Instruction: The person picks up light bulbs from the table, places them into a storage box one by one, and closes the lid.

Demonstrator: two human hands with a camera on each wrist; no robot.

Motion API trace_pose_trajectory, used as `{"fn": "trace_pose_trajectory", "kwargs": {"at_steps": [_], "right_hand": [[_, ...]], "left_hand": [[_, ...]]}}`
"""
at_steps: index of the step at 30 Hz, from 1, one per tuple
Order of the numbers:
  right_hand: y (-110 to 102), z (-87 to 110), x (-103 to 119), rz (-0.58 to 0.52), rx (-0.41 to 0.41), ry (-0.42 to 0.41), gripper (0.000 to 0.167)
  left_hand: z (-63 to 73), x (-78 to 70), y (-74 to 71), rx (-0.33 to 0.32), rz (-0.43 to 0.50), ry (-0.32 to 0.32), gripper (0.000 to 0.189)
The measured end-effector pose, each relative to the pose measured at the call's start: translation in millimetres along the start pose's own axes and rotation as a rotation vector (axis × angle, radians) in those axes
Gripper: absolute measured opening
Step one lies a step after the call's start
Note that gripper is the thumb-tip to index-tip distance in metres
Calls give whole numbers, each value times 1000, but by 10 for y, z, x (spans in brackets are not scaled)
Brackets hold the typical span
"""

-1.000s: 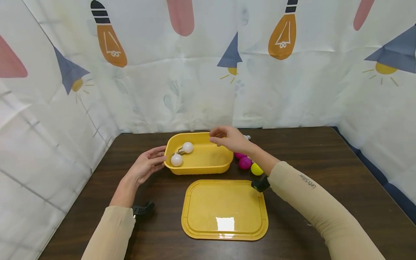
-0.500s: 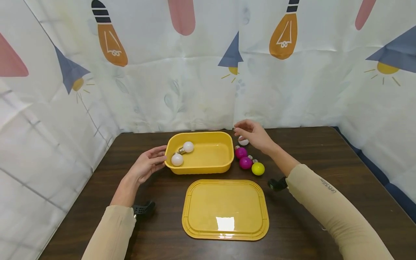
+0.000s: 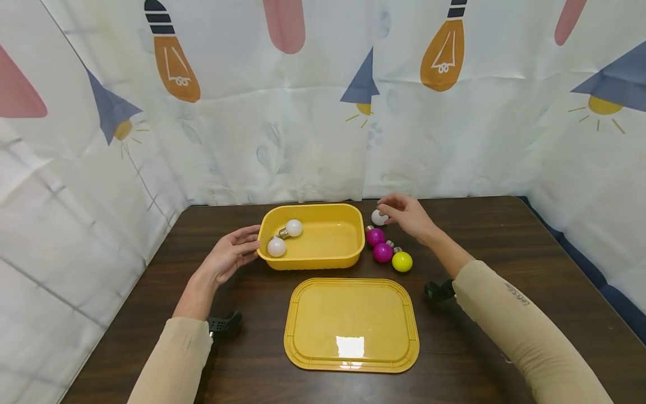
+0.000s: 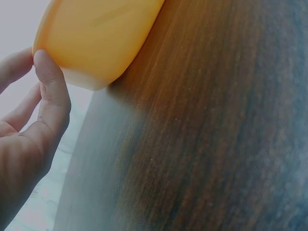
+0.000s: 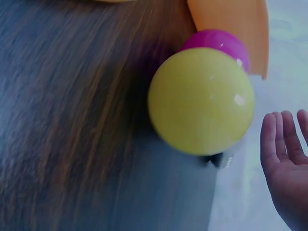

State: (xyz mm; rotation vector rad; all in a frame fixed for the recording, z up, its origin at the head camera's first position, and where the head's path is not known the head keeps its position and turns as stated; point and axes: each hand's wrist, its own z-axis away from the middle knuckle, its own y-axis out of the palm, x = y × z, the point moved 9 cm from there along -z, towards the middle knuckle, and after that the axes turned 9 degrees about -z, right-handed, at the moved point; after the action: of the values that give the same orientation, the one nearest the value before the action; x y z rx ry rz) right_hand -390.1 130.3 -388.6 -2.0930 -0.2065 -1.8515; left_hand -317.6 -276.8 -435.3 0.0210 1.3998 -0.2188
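Observation:
My left hand [image 3: 229,255] holds the left end of the yellow bin [image 3: 308,264] in the head view. Close up in the left wrist view, its thumb [image 4: 50,77] lies on the bin's outer wall near the rim. Two white light bulbs [image 3: 293,228] lie inside the bin at the left. My right hand [image 3: 411,216] is over the table beyond the bin's right end, fingertips right at a white bulb [image 3: 379,217]. Fairly straight fingers show in the right wrist view, with nothing visible between them.
Two magenta bulbs [image 3: 382,252] and a yellow bulb [image 3: 402,262] lie in a row right of the bin. A flat yellow tray [image 3: 351,325] lies in front of it. A printed curtain [image 3: 313,140] hangs behind the dark wooden table [image 3: 484,235].
My right hand has moved right from over the bin to beside the white bulb at the back, uncovering the row of coloured bulbs. The left hand has stayed on the bin.

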Motion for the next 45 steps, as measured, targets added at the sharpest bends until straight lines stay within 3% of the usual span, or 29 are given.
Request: {"fn": "trace_pose_trajectory", "kwargs": {"at_steps": [11,16,22,45], "right_hand": [[-156,56,-144,18,-23,57,43],[-156,95,-70,46,-35,80,39],[-261,0,-249,76,-65,78,43],[-321,-216,-434,164,-109,136,48]], "left_hand": [[-10,19,-6,2,4,2,61],[-13,19,-12,-1,6,-3,60],[-3,18,-7,-5,3,-11,61],[-2,7,-11,1,4,18,63]]}}
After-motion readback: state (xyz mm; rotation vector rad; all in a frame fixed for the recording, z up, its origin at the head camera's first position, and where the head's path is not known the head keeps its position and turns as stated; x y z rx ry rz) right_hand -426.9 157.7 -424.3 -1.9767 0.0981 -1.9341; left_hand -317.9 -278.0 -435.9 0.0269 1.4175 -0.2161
